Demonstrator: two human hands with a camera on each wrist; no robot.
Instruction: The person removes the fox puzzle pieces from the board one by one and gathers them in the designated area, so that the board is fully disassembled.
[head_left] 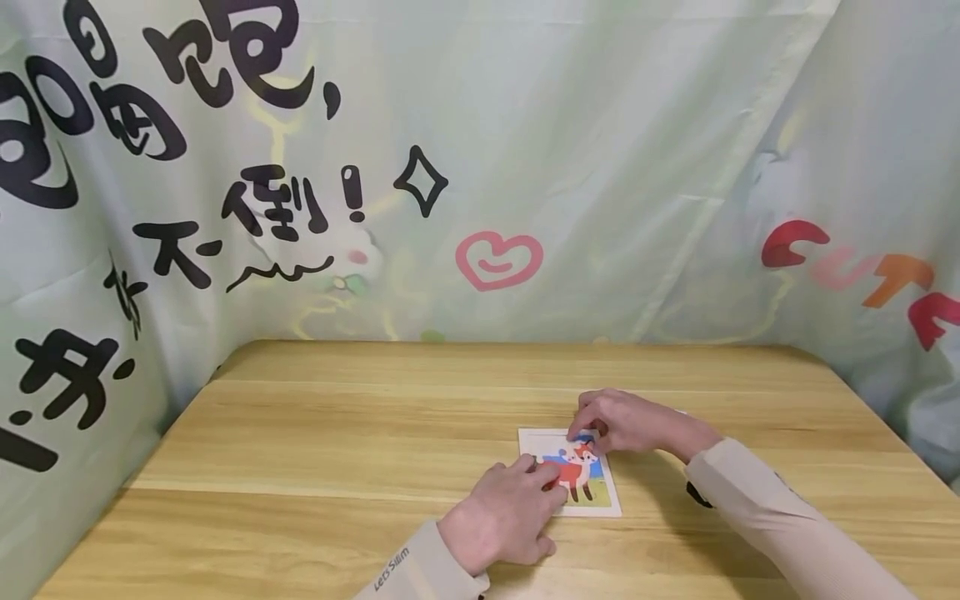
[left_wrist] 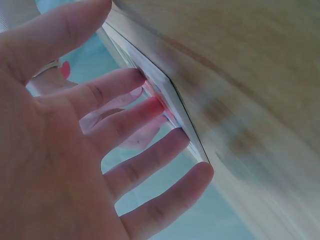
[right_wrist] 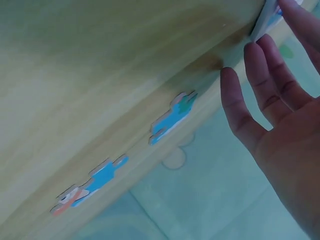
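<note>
A small jigsaw puzzle with a white border and a picture of a red fox-like animal lies flat on the table. My left hand rests on its left side, fingers spread and nearly straight; in the left wrist view the fingertips touch the board. Over the top right part, my right hand has its thumb and forefinger bent about a blue-topped puzzle piece. The right wrist view shows that hand's other fingertips by the board's edge, the pinch itself mostly hidden.
Two loose blue jigsaw pieces, one with green and one with orange and white, lie on the wooden table to the right of the board. A printed curtain hangs behind the table. Something black shows beneath the right sleeve.
</note>
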